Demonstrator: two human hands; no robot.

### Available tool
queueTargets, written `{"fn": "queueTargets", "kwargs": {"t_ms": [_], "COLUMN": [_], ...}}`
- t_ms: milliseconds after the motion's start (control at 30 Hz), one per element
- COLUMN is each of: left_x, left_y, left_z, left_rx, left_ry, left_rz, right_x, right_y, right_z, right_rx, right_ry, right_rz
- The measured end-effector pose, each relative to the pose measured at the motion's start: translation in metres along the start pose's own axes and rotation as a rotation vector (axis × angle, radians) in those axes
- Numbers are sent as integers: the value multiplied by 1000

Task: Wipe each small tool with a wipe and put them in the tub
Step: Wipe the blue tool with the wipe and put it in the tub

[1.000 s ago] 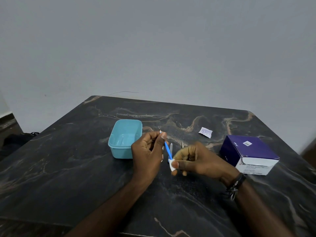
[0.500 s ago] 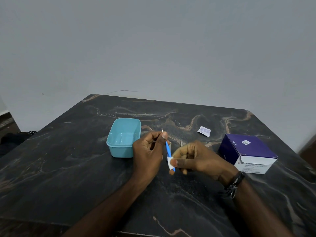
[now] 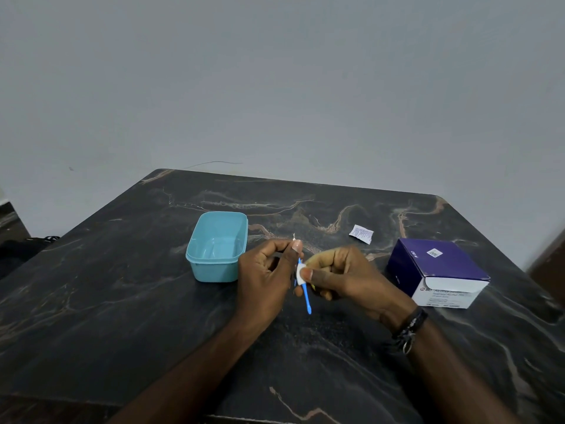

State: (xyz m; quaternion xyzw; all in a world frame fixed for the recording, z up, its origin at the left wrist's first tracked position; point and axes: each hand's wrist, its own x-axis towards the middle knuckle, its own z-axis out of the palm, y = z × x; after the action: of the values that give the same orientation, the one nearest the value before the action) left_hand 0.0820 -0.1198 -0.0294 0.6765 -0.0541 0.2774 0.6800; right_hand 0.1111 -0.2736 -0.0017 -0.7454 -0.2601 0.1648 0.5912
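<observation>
My left hand pinches the upper end of a thin blue tool with a small metal tip, just right of the turquoise tub. The tool's blue handle slants down towards me. My right hand pinches a small white wipe around the upper part of that handle. The tub stands open on the dark marble table and looks empty. Any other small tools are hidden behind my hands.
A purple and white box of swabs sits to the right of my hands. A torn white wipe sachet lies further back on the table. A grey wall rises behind the far table edge.
My right hand has slid the wipe up the blue handle towards my left fingers, so the lower end of the handle now shows below it. My left hand has kept its hold.
</observation>
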Motion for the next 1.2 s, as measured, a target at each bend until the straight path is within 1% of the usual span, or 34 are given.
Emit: {"fn": "queueTargets", "kwargs": {"t_ms": [167,233,300,433,500,567,633,767,867,933,967,1100,1200], "left_x": [2,2,3,1,-1,0,1,3,4,3,2,-2,-3], "left_y": [2,3,2,-2,-2,-2,-2,-5,-7,-6,-5,-2,-1], "left_z": [-1,-1,-1,0,0,0,-1,-1,-1,-1,-1,1,2], "left_rx": [-5,-3,-3,-12,-48,-43,-12,-2,14,-5,-23,-42,3], "left_ry": [56,57,48,-5,-33,-26,-13,2,-28,-50,-64,-114,-130], "left_rz": [3,0,-2,-26,-58,-39,5,19,16,-18,-49,-154,-159], "right_x": [-3,-4,-3,1,2,2,0,-2,-2,-2,-1,5,6], "right_y": [-1,-2,-1,2,2,2,1,2,4,1,0,3,3], "right_z": [-2,-2,-1,1,2,2,1,-1,-1,0,0,-5,-4], "right_rx": [-96,-95,-96,-10,34,53,40,-31,-100,-71,-38,70,103], "right_ry": [-220,-247,-206,-3,57,42,-18,-128,-151,-104,-51,273,392], "right_rz": [69,86,65,-3,-16,-17,-7,18,21,9,0,-30,-61]}}
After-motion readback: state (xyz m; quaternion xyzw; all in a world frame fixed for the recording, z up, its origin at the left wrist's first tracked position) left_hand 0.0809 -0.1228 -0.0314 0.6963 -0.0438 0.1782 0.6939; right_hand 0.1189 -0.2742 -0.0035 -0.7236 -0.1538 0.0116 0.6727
